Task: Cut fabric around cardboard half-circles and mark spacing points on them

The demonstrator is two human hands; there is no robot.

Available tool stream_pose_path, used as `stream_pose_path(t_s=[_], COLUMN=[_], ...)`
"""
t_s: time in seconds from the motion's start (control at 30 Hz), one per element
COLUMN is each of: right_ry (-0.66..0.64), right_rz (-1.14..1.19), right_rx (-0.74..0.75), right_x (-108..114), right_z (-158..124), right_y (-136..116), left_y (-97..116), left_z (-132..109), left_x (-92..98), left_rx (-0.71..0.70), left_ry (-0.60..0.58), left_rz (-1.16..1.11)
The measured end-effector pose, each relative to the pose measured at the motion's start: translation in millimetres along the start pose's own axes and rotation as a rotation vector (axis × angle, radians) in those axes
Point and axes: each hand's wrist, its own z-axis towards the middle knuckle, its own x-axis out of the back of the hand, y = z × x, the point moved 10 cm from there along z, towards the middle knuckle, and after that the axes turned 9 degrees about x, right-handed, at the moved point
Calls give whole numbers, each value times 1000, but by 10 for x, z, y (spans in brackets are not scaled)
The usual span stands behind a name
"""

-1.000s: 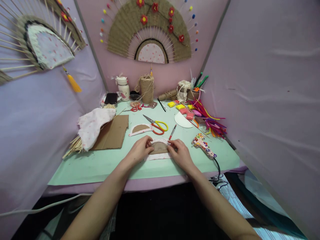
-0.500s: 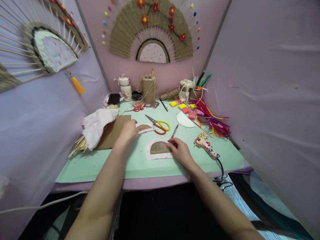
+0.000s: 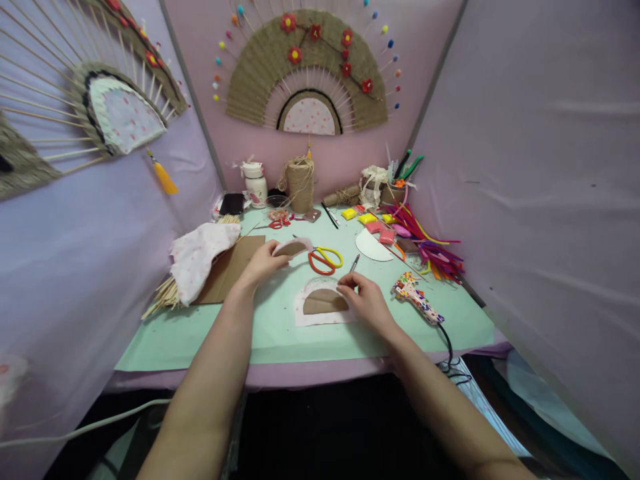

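Note:
My left hand [image 3: 261, 264] is closed on a fabric-covered half-round piece [image 3: 294, 247] and holds it lifted a little above the mint-green table mat [image 3: 210, 327]. My right hand [image 3: 364, 300] rests on the right edge of a brown cardboard half-round [image 3: 323, 303] that lies on a white dotted fabric cut-out [image 3: 320, 317] near the front of the mat; its fingers are bent and press down on that edge. Scissors with a yellow and a red handle [image 3: 323, 258] lie just behind, and a pen [image 3: 354, 263] lies beside them.
A patterned glue gun [image 3: 416, 299] with a black cord lies at the right. Cardboard sheet [image 3: 229, 268], dotted fabric [image 3: 197, 253] and wooden sticks [image 3: 161, 300] lie at the left. Twine spool [image 3: 299, 184], pipe cleaners [image 3: 425, 243], clay blocks and a white half-round card [image 3: 370, 245] stand at the back.
My left hand left the cardboard half-round, reached back and left, and picked up the fabric-covered half-round piece. My right hand stayed on the cardboard piece. The view tilted slightly.

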Motion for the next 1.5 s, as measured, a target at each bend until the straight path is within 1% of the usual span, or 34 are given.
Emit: stream_pose_path(t_s=[0.03,0.07,0.13,0.17,0.2,0.23,0.3,0.4,0.47,0.57,0.8,0.87,0.97,1.03,1.17,1.27,1.3,1.4,1.47,1.5], right_ry=[9,10,18,14,14,11,8,11,18,34,16,18,37,56,92,152,153,98,124,144], right_rz=[41,96,222,280,324,352,370,378,381,368,314,282,228,191,125,45,36,76,36,-13], right_rx=[25,44,58,55,43,24,-19,-58,-69,-79,-62,-53,-35,-21,12,51,50,14,54,107], right_x=[19,21,1,-31,-67,-109,-185,-250,-257,-240,-235,-232,-227,-226,-208,-95,-64,-22,65,105], right_z=[88,186,395,492,576,642,714,711,682,653,648,646,637,627,612,585,568,485,409,372], right_y=[-79,-146,-222,-228,-208,-168,-53,110,183,243,238,238,240,234,211,200,213,268,207,131], left_y=[40,85,172,199,207,193,136,62,42,19,11,50,147,170,156,191,218,257,198,156], left_z=[-43,-93,-216,-273,-316,-339,-341,-300,-276,-259,-268,-288,-322,-325,-289,-313,-340,-427,-426,-411], left_x=[-59,-151,-378,-471,-543,-592,-636,-623,-617,-638,-691,-704,-735,-755,-754,-732,-729,-743,-732,-718], left_rx=[-22,-40,-27,5,50,106,215,312,333,361,383,344,232,189,151,73,32,-58,-51,-37], left_ry=[-61,-156,-409,-508,-575,-602,-587,-502,-469,-455,-478,-513,-596,-628,-601,-564,-566,-588,-548,-515], left_rz=[-86,-198,-494,-613,-704,-765,-857,-939,-957,-980,-1016,-1015,-970,-946,-906,-889,-895,-905,-894,-886])
